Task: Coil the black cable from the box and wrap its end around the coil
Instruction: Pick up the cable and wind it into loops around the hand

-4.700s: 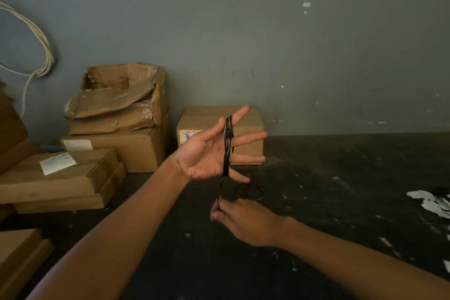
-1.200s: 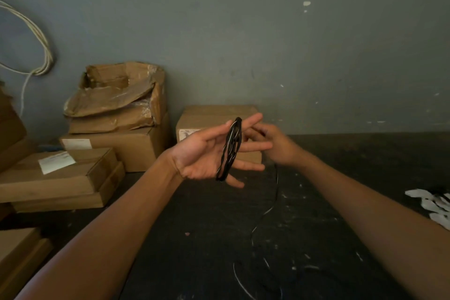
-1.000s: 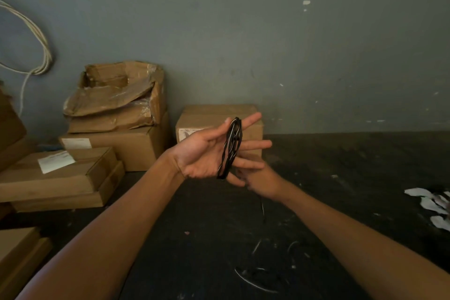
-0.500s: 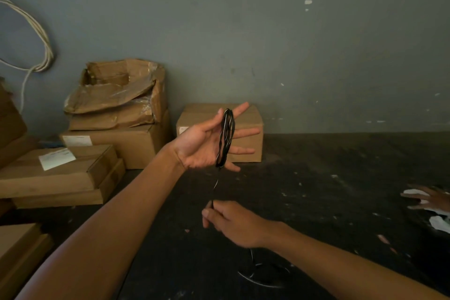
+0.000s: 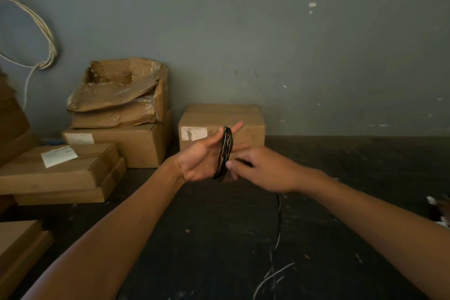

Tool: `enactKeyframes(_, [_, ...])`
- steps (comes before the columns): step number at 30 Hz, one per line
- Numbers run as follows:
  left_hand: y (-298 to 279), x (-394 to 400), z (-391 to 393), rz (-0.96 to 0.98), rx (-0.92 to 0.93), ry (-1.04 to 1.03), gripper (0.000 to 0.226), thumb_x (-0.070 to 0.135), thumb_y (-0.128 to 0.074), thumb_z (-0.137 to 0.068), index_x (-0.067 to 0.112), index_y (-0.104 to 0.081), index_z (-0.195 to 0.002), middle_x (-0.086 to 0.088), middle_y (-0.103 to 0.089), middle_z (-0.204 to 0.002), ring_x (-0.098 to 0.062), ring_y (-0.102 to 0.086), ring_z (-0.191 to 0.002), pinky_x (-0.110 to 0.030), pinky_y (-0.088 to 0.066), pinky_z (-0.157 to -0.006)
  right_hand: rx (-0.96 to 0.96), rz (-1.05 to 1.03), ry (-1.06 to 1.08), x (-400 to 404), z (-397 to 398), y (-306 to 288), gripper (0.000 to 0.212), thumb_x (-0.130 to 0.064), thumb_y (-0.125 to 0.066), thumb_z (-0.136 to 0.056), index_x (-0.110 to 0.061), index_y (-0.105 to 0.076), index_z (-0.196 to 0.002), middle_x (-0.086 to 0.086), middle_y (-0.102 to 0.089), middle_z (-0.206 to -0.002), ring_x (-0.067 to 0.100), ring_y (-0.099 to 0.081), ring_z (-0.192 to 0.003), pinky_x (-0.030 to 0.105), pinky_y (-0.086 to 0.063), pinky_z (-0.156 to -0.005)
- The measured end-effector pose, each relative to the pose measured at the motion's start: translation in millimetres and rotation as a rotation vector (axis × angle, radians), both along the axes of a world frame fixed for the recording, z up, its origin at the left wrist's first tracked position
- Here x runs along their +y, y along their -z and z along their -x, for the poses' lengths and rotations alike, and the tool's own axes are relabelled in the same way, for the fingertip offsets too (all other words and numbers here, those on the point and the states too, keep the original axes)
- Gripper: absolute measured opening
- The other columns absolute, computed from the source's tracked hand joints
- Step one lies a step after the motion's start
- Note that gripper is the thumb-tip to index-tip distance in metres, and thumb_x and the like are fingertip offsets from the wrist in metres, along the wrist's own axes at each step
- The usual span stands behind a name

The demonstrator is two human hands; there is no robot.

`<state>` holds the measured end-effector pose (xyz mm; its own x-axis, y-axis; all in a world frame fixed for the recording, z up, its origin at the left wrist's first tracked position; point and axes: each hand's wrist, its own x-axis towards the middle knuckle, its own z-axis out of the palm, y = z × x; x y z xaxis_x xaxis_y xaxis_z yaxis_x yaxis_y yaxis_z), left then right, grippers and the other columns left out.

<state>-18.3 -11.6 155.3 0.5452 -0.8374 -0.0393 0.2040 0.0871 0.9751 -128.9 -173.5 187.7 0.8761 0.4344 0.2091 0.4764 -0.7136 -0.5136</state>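
Looping cable [image 5: 278,224] round left hand [image 5: 201,161], fingers straight and spread, coil [image 5: 224,153] sitting across them. Right hand [image 5: 264,170] seems to be pinching strand just beside coil, grip blurry. Feeling light, floppy, springy, so I'm gripping close. Tail trailing to floor.
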Motion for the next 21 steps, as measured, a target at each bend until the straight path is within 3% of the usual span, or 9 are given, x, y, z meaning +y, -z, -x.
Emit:
enactKeyframes(2, [1.7,-0.9,2.2,-0.022,-0.020,-0.011,0.045,0.053,-0.025,-0.100,0.047,-0.041,-0.142,-0.012,-0.054,-0.136,-0.023,-0.063,-0.107,-0.058,-0.035,-0.098,0.037,-0.036,0.052,-9.3,-5.7,-10.9,0.034,-0.034,-0.047,-0.101,-0.013,-0.067,-0.085,-0.004,-0.055,-0.063,0.000,-0.044,-0.046,0.015,-0.034,-0.046])
enactKeyframes(5, [6.5,-2.3,4.0,-0.072,0.003,-0.008,0.049,0.055,-0.036,-0.095,0.037,-0.048,-0.139,-0.009,-0.053,-0.136,-0.037,-0.043,-0.134,-0.067,-0.035,-0.102,0.051,-0.084,0.063,-18.6,-14.0,-23.4,0.033,-0.036,-0.051,-0.099,-0.013,-0.068,-0.083,-0.013,-0.051,-0.058,-0.001,-0.042,-0.042,0.011,-0.029,-0.043])
enactKeyframes(8, [10.7,-4.5,7.5,-0.158,0.000,0.032,0.060,0.058,-0.042,-0.089,0.036,-0.039,-0.144,-0.004,-0.043,-0.151,-0.037,-0.036,-0.140,-0.073,-0.018,-0.109,0.030,-0.079,0.090,-27.6,-24.7,-33.7,0.027,-0.036,-0.054,-0.097,-0.021,-0.067,-0.078,-0.023,-0.056,-0.048,-0.005,-0.048,-0.043,0.009,-0.032,-0.048])
enactKeyframes(11, [5.9,-7.2,15.6,-0.169,-0.012,0.143,0.053,0.060,-0.039,-0.089,0.052,-0.035,-0.142,-0.001,-0.038,-0.155,-0.038,-0.031,-0.142,-0.074,-0.012,-0.110,0.005,-0.075,0.123,-38.0,-34.2,-41.1,0.021,-0.034,-0.058,-0.095,-0.024,-0.066,-0.078,-0.014,-0.068,-0.068,-0.010,-0.061,-0.060,0.020,-0.044,-0.067])
enactKeyframes(14, [0.8,-7.1,17.5,-0.167,0.000,0.219,0.048,0.058,-0.035,-0.092,0.055,-0.037,-0.140,-0.002,-0.036,-0.156,-0.039,-0.029,-0.143,-0.075,-0.012,-0.109,-0.032,-0.042,0.172,-49.7,-41.3,-45.3,0.021,-0.035,-0.061,-0.093,-0.027,-0.063,-0.074,-0.010,-0.061,-0.068,0.000,-0.054,-0.060,0.026,-0.040,-0.063])
enactKeyframes(16, [-1.2,-6.7,19.7,-0.153,0.006,0.272,0.047,0.058,-0.032,-0.094,0.055,-0.036,-0.141,-0.001,-0.035,-0.157,-0.039,-0.028,-0.143,-0.075,-0.013,-0.109,-0.040,-0.087,0.177,-55.8,-44.0,-47.8,0.018,-0.035,-0.063,-0.091,-0.026,-0.065,-0.074,-0.012,-0.062,-0.070,0.002,-0.056,-0.066,0.028,-0.042,-0.069])
enactKeyframes(19, [-1.8,-7.1,24.7,-0.120,0.008,0.368,0.049,0.057,-0.029,-0.095,0.054,-0.032,-0.144,-0.001,-0.035,-0.157,-0.038,-0.029,-0.143,-0.075,-0.013,-0.109,-0.043,-0.157,0.153,-62.1,-44.6,-49.8,0.014,-0.028,-0.065,-0.090,-0.019,-0.066,-0.079,-0.020,-0.064,-0.060,-0.010,-0.057,-0.057,0.011,-0.040,-0.060])
enactKeyframes(21, [-4.2,-9.1,28.5,-0.073,0.033,0.418,0.050,0.056,-0.029,-0.095,0.053,-0.031,-0.145,-0.003,-0.034,-0.158,-0.039,-0.029,-0.143,-0.075,-0.014,-0.109,-0.029,-0.210,0.148,-65.4,-44.9,-47.5,0.012,-0.024,-0.064,-0.091,-0.015,-0.065,-0.082,-0.021,-0.061,-0.053,-0.008,-0.052,-0.048,0.006,-0.037,-0.050])
